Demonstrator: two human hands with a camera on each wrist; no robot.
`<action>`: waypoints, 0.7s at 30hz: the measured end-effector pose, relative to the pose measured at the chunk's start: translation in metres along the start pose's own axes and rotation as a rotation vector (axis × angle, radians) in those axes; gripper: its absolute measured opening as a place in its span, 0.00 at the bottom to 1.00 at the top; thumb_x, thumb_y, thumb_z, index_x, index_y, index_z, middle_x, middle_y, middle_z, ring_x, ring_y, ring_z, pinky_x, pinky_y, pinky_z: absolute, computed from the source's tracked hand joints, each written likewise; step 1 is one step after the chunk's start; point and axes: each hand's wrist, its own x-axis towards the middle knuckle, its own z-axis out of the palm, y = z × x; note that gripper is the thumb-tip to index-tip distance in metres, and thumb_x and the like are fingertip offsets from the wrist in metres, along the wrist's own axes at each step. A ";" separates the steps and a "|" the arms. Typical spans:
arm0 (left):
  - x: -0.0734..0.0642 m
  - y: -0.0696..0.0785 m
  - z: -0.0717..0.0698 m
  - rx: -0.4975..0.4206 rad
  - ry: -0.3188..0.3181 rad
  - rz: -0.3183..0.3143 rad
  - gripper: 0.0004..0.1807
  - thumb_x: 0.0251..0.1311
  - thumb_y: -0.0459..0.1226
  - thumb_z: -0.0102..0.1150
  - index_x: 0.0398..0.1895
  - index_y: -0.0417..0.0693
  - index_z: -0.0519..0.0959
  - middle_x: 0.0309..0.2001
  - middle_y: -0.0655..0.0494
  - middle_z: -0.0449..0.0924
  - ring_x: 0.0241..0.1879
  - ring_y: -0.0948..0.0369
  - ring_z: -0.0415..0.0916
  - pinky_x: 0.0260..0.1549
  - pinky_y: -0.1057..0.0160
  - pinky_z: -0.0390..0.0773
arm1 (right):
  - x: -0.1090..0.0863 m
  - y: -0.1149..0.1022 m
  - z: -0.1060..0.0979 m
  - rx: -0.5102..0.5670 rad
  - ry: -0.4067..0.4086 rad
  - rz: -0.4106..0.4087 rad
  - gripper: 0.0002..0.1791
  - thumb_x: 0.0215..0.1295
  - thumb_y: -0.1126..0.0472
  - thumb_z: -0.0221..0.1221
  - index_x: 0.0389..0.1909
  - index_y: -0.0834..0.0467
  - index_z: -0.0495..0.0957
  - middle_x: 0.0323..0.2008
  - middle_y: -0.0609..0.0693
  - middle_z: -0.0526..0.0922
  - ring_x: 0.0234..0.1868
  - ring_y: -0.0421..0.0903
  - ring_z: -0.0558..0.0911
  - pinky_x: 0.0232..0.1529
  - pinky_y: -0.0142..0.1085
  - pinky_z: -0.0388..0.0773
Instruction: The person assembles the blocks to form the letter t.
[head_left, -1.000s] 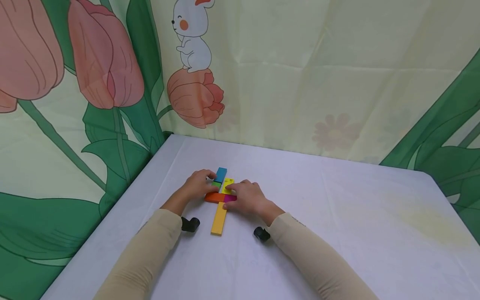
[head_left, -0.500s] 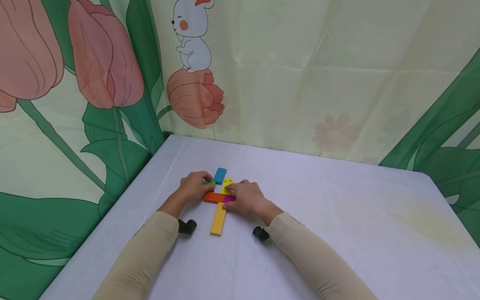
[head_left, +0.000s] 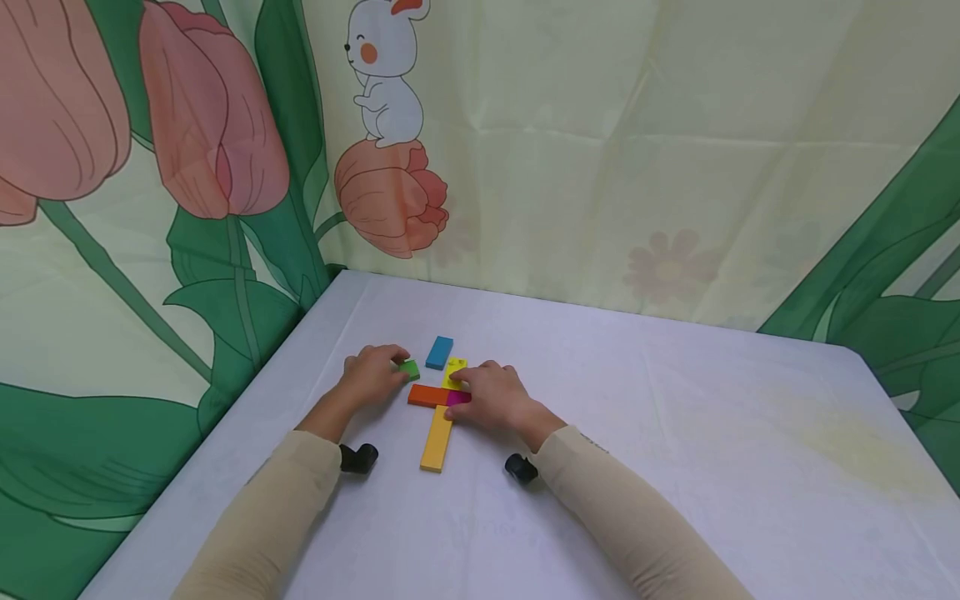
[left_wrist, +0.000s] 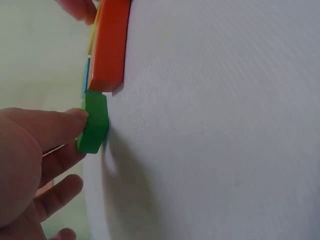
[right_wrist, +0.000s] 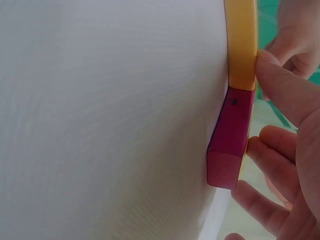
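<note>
At the hub of a clock face laid over the head view, a magenta block (head_left: 458, 398) rests on the white-covered table (head_left: 675, 450). Toward ten o'clock is a green block (head_left: 410, 370), pinched between the thumb and fingers of the left hand (head_left: 371, 373); whether it is lifted off the cloth I cannot tell. At nine o'clock an orange block (head_left: 427, 395) meets the magenta one end to end. A bright yellow block (head_left: 456, 363) lies at twelve, a blue block (head_left: 439, 352) near it at eleven, and a long amber block (head_left: 437, 439) runs toward seven. From three o'clock comes the right hand (head_left: 492, 396), thumb and fingers spread, the thumb at the amber block's end and a fingertip at the yellow one. Beige sleeves (head_left: 630, 508) cover both arms.
</note>
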 end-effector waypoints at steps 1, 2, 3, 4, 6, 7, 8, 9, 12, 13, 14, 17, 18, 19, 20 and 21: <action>-0.001 -0.001 -0.001 0.015 0.009 -0.004 0.20 0.66 0.41 0.64 0.59 0.44 0.79 0.53 0.49 0.81 0.55 0.48 0.70 0.56 0.42 0.64 | 0.000 0.000 0.000 0.001 -0.001 0.002 0.37 0.57 0.39 0.69 0.67 0.46 0.75 0.56 0.49 0.80 0.62 0.52 0.70 0.56 0.47 0.71; -0.002 -0.001 -0.002 0.027 0.016 -0.011 0.20 0.65 0.41 0.65 0.58 0.44 0.79 0.52 0.49 0.81 0.54 0.48 0.70 0.56 0.41 0.64 | 0.000 0.000 0.000 0.000 -0.002 0.002 0.37 0.57 0.38 0.69 0.67 0.46 0.75 0.56 0.49 0.80 0.62 0.52 0.70 0.56 0.46 0.71; -0.003 -0.001 -0.002 0.039 0.020 -0.015 0.21 0.65 0.42 0.66 0.58 0.44 0.79 0.52 0.49 0.81 0.54 0.48 0.70 0.56 0.41 0.63 | 0.000 0.000 0.000 0.001 -0.003 0.003 0.37 0.56 0.38 0.69 0.67 0.46 0.75 0.56 0.49 0.80 0.62 0.52 0.70 0.56 0.46 0.71; -0.004 -0.001 -0.003 0.050 0.020 -0.017 0.21 0.65 0.42 0.66 0.58 0.44 0.79 0.53 0.48 0.80 0.55 0.48 0.70 0.56 0.40 0.63 | 0.000 0.000 0.000 0.002 -0.004 0.004 0.37 0.56 0.38 0.69 0.67 0.46 0.75 0.56 0.49 0.80 0.62 0.51 0.70 0.56 0.46 0.71; -0.005 -0.002 -0.004 0.056 0.007 -0.013 0.23 0.64 0.42 0.66 0.60 0.44 0.77 0.57 0.47 0.78 0.57 0.47 0.69 0.57 0.40 0.62 | 0.000 0.000 0.000 0.003 -0.004 0.005 0.37 0.56 0.39 0.70 0.67 0.46 0.75 0.56 0.49 0.80 0.62 0.51 0.70 0.55 0.46 0.72; -0.005 -0.002 -0.004 0.052 -0.001 -0.011 0.24 0.65 0.42 0.66 0.62 0.45 0.77 0.59 0.46 0.77 0.58 0.46 0.69 0.58 0.40 0.62 | 0.000 0.000 0.000 0.002 -0.004 0.005 0.37 0.56 0.39 0.70 0.67 0.46 0.75 0.56 0.49 0.80 0.62 0.51 0.70 0.55 0.46 0.72; -0.006 -0.002 -0.005 0.048 -0.011 -0.004 0.24 0.65 0.41 0.66 0.63 0.45 0.76 0.60 0.46 0.76 0.58 0.46 0.68 0.58 0.40 0.62 | 0.000 -0.001 0.000 0.000 -0.004 0.004 0.38 0.56 0.39 0.70 0.67 0.46 0.75 0.56 0.49 0.80 0.61 0.51 0.70 0.55 0.45 0.72; -0.006 -0.002 -0.005 0.042 -0.022 0.002 0.25 0.65 0.40 0.66 0.64 0.45 0.76 0.62 0.46 0.76 0.59 0.46 0.68 0.58 0.40 0.63 | 0.000 -0.001 0.000 -0.001 -0.003 0.003 0.38 0.56 0.39 0.70 0.67 0.46 0.75 0.56 0.49 0.79 0.61 0.51 0.70 0.55 0.45 0.72; -0.006 -0.003 -0.005 0.034 -0.047 0.024 0.25 0.65 0.37 0.65 0.65 0.46 0.75 0.62 0.45 0.76 0.59 0.46 0.67 0.57 0.41 0.64 | 0.000 -0.001 0.001 0.000 -0.002 0.000 0.38 0.56 0.39 0.70 0.67 0.46 0.75 0.56 0.49 0.80 0.61 0.51 0.70 0.55 0.46 0.72; -0.006 -0.003 -0.004 0.032 -0.050 0.027 0.24 0.65 0.37 0.65 0.65 0.46 0.75 0.61 0.46 0.76 0.59 0.47 0.67 0.57 0.42 0.64 | 0.000 -0.001 0.001 0.001 -0.002 -0.001 0.38 0.56 0.39 0.70 0.67 0.46 0.75 0.56 0.49 0.80 0.61 0.51 0.70 0.55 0.46 0.72; -0.006 -0.004 -0.004 0.032 -0.052 0.030 0.24 0.65 0.37 0.65 0.64 0.46 0.76 0.60 0.46 0.77 0.59 0.47 0.67 0.57 0.42 0.64 | 0.001 0.000 0.001 0.003 -0.002 0.000 0.37 0.56 0.39 0.70 0.67 0.46 0.75 0.56 0.49 0.80 0.61 0.51 0.70 0.55 0.46 0.72; -0.006 -0.005 -0.002 0.044 -0.044 0.038 0.23 0.65 0.38 0.66 0.62 0.46 0.77 0.58 0.47 0.78 0.58 0.47 0.68 0.57 0.42 0.64 | 0.001 0.000 0.002 0.007 -0.004 0.006 0.37 0.56 0.39 0.70 0.67 0.46 0.75 0.56 0.49 0.79 0.62 0.51 0.70 0.56 0.46 0.72; -0.006 -0.006 -0.002 0.048 -0.037 0.038 0.23 0.64 0.38 0.67 0.62 0.46 0.78 0.57 0.48 0.79 0.58 0.48 0.68 0.57 0.42 0.64 | 0.001 0.000 0.002 0.006 -0.004 0.008 0.37 0.57 0.39 0.70 0.67 0.45 0.75 0.56 0.49 0.79 0.62 0.52 0.70 0.56 0.47 0.72; -0.007 -0.006 -0.002 0.053 -0.029 0.037 0.22 0.64 0.39 0.67 0.61 0.46 0.78 0.57 0.48 0.79 0.58 0.48 0.68 0.58 0.42 0.63 | 0.001 0.000 0.002 0.006 -0.004 0.010 0.37 0.57 0.39 0.69 0.67 0.45 0.75 0.57 0.49 0.79 0.62 0.52 0.70 0.56 0.47 0.72; -0.008 -0.006 -0.002 0.058 -0.022 0.036 0.22 0.64 0.39 0.67 0.60 0.46 0.79 0.56 0.48 0.79 0.58 0.48 0.68 0.58 0.42 0.63 | 0.001 0.000 0.002 0.006 -0.004 0.012 0.37 0.57 0.39 0.69 0.68 0.45 0.75 0.57 0.49 0.79 0.62 0.52 0.70 0.56 0.47 0.72; -0.009 -0.006 -0.002 0.066 -0.016 0.038 0.22 0.63 0.39 0.68 0.60 0.46 0.79 0.56 0.48 0.80 0.57 0.48 0.68 0.57 0.42 0.63 | 0.001 0.000 0.002 0.005 -0.004 0.012 0.37 0.57 0.39 0.69 0.68 0.45 0.75 0.57 0.49 0.79 0.62 0.52 0.69 0.56 0.47 0.72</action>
